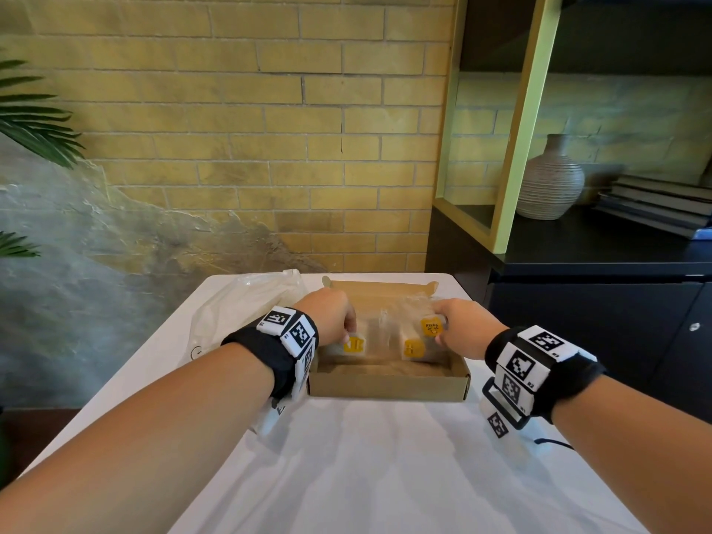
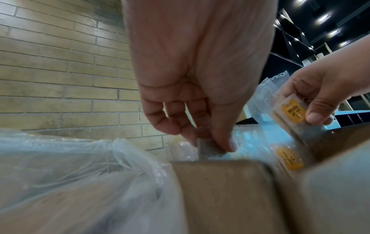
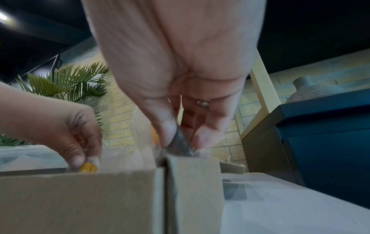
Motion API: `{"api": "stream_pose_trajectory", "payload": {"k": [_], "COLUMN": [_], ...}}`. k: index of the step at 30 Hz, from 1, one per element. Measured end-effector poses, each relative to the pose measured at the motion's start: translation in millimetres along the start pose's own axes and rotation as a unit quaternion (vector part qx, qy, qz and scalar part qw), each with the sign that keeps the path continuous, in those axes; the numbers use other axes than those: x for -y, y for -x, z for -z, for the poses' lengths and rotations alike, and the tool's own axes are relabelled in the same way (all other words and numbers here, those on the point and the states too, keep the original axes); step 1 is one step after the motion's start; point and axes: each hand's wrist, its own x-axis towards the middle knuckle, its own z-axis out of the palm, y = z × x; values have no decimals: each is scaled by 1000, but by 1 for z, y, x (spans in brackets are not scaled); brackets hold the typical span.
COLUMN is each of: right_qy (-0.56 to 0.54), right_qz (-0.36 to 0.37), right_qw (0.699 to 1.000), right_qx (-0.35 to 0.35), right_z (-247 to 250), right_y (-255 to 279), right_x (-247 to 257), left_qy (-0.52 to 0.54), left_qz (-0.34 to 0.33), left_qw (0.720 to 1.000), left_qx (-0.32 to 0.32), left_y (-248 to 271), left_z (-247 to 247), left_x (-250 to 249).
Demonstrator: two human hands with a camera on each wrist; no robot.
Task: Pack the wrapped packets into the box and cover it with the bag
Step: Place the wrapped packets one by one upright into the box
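Two packets are pinched, one in my left hand (image 1: 334,317) and one in my right hand (image 1: 458,326), low inside the box (image 1: 389,387) mid-frame. I'd lay them flat, side by side.

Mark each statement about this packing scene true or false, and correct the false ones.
1. The cardboard box is closed. False: it lies open on the white table.
2. Both hands are at packets inside the box. True: the left hand pinches the left packet, and the right hand pinches the right packet.
3. The plastic bag covers the box. False: it lies on the table to the left of the box.
4. The packets carry yellow labels. True.
5. A vase stands on the white table. False: it stands on the dark shelf unit to the right.
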Motion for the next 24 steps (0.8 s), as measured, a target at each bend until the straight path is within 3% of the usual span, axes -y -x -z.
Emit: {"api": "stream_pose_trajectory", "payload": {"k": [16, 24], "right_qy": [62, 92], "right_qz": [11, 42], "right_qw": [998, 993], "right_qx": [-3, 58], "right_z": [5, 6], "right_y": [-4, 3], "right_x": [3, 12], "left_qy": [-7, -19], "left_qz": [32, 39], "left_qw": [999, 998], "left_qx": [-33, -50], "left_y": [2, 2], "left_z": [-2, -5], "left_x": [-1, -2]}}
